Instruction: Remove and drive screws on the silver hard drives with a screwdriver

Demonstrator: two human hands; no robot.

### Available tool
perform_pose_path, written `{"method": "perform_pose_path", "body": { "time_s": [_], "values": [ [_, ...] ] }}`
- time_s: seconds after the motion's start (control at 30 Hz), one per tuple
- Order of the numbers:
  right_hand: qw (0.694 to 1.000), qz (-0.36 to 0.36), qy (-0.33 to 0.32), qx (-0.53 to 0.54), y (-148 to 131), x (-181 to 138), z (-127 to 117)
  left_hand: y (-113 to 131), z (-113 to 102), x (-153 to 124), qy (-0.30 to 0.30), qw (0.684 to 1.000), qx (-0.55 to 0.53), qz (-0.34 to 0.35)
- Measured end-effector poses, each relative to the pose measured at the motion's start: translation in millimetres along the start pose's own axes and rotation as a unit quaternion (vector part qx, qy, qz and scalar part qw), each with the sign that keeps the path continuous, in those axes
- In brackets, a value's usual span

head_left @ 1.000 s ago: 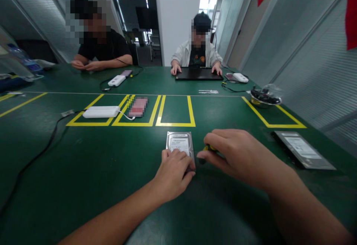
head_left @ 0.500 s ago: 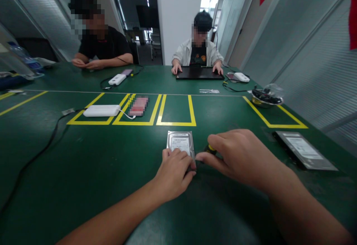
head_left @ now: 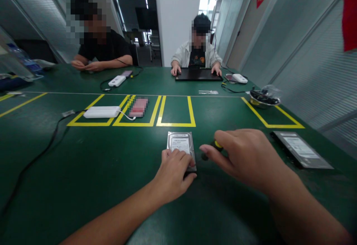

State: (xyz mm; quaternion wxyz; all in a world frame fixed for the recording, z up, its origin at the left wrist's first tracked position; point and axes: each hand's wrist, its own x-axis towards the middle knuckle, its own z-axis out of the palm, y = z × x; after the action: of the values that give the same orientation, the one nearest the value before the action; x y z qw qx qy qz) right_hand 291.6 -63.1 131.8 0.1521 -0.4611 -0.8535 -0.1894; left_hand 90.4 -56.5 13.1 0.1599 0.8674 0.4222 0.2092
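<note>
A silver hard drive (head_left: 180, 139) with a white label lies flat on the green table in front of me. My left hand (head_left: 177, 172) grips its near end, fingers over the top and thumb by the near right corner. To the right of the drive, my right hand (head_left: 237, 152) is closed round a black-and-yellow handle (head_left: 218, 145), seemingly a screwdriver, mostly hidden by the fingers. The handle is held a little apart from the drive.
Farther right lies a flat silver, labelled device (head_left: 302, 148). Yellow tape frames (head_left: 176, 125) cross the table; a white power bank (head_left: 102, 112) and phone (head_left: 138, 107) rest on the left. A bowl of dark parts (head_left: 264, 99) stands right. Two people sit opposite, one holding a black panel (head_left: 198, 74).
My right hand has shifted slightly right with the black-and-yellow handle, away from the hard drive. My left thumb has moved slightly; the drive stays in place.
</note>
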Motion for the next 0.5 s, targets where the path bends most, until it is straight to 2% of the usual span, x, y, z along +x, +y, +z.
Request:
{"method": "perform_pose_path", "body": {
  "time_s": [0.13, 0.23, 0.37, 0.5],
  "values": [
    [0.981, 0.092, 0.137, -0.104, 12, -10, -20, -1, -3, -3, 0.022, 1.000, -0.007, -0.014],
    [0.957, 0.146, 0.185, -0.167, 19, -14, -27, -2, -2, -4, 0.030, 0.999, 0.000, -0.017],
    [0.953, 0.146, 0.187, -0.187, 26, -12, -18, -1, -3, -5, 0.032, 0.999, 0.017, -0.006],
    [0.968, 0.120, 0.150, -0.162, 26, -12, 10, 4, -7, -6, 0.026, 0.998, 0.051, 0.038]
  ]
}}
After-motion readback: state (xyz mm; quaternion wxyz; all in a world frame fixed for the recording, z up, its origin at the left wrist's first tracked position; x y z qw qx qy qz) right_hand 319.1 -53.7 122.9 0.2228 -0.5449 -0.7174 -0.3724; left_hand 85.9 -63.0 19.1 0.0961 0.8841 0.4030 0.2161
